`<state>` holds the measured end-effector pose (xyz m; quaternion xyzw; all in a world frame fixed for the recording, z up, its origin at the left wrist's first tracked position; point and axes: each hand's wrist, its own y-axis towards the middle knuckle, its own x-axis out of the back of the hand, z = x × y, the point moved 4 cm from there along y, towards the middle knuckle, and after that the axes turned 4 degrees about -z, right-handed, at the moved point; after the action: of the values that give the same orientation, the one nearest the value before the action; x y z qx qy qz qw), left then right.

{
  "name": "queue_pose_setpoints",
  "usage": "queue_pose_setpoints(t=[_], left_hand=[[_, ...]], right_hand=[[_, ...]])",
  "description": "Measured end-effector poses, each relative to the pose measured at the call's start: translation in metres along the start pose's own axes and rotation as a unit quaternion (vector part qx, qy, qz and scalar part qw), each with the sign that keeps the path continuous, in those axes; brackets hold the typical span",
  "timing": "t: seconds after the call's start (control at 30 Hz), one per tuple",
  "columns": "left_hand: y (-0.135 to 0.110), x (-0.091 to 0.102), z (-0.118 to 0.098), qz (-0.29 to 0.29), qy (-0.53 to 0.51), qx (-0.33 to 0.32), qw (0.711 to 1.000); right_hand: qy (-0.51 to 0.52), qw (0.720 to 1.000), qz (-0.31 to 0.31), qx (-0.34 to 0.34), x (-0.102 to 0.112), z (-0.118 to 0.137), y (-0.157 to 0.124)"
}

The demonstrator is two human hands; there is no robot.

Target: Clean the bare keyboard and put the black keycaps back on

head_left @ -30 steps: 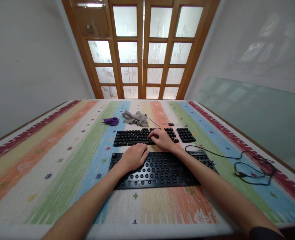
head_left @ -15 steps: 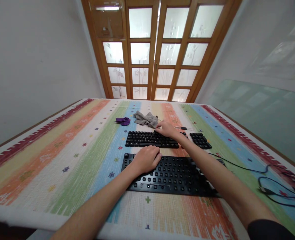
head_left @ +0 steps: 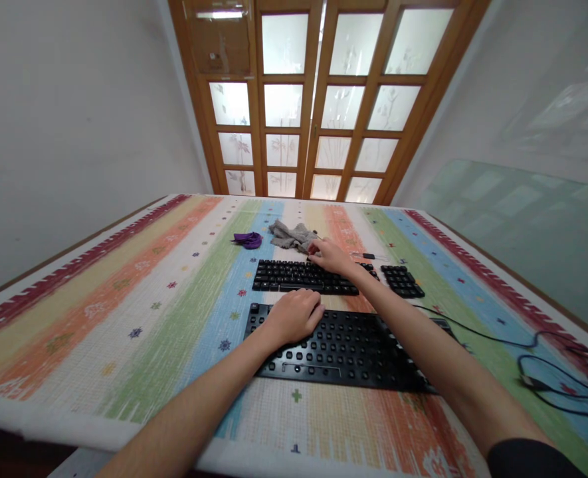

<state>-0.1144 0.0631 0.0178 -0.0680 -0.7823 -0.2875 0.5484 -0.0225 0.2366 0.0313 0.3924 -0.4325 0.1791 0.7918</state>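
A black keyboard base (head_left: 353,352) with its keycaps off lies near me on a striped tablecloth (head_left: 139,312). Behind it the loose black keycaps (head_left: 284,275) are laid out in keyboard order, with a number-pad block (head_left: 402,281) to the right. My left hand (head_left: 294,315) rests on the left half of the base, fingers loosely stretched and holding nothing. My right hand (head_left: 329,256) reaches over the keycaps to their far edge beside a grey cloth (head_left: 288,234). Its fingertips are pinched together there, and what they hold is hidden.
A purple object (head_left: 248,239) lies left of the cloth. A small dark tool (head_left: 368,255) sits beyond the number-pad block. The keyboard's black cable (head_left: 547,378) coils at the right edge. Wooden glass-paned doors (head_left: 313,99) stand behind the table.
My right hand moved from the middle of the keycaps to their far edge by the grey cloth and pinched its fingers. The view shifted left. My left hand stayed on the base.
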Motion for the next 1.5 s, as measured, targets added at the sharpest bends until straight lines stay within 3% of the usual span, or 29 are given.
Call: queue_pose_setpoints(t=[0.1, 0.27, 0.5, 0.77, 1.0, 1.5], left_hand=[[0.0, 0.001, 0.0, 0.001, 0.002, 0.003, 1.0], [-0.001, 0.002, 0.0, 0.001, -0.011, 0.003, 1.0], [-0.002, 0.002, -0.001, 0.01, 0.006, 0.003, 1.0], [-0.001, -0.001, 0.001, 0.027, 0.001, -0.012, 1.0], [-0.002, 0.0, 0.006, -0.012, -0.063, 0.006, 0.998], [-0.002, 0.003, 0.004, -0.028, -0.105, -0.035, 0.993]], right_hand=[[0.03, 0.999, -0.029, -0.013, 0.007, 0.004, -0.006], [0.116, 0.992, -0.022, -0.04, 0.017, 0.016, -0.029], [0.256, 0.963, -0.029, -0.084, 0.028, 0.034, -0.079], [0.328, 0.935, -0.01, -0.134, 0.033, 0.052, -0.119], [0.371, 0.916, 0.017, -0.153, 0.022, 0.053, -0.13], [0.362, 0.924, 0.01, -0.124, 0.023, 0.061, -0.133]])
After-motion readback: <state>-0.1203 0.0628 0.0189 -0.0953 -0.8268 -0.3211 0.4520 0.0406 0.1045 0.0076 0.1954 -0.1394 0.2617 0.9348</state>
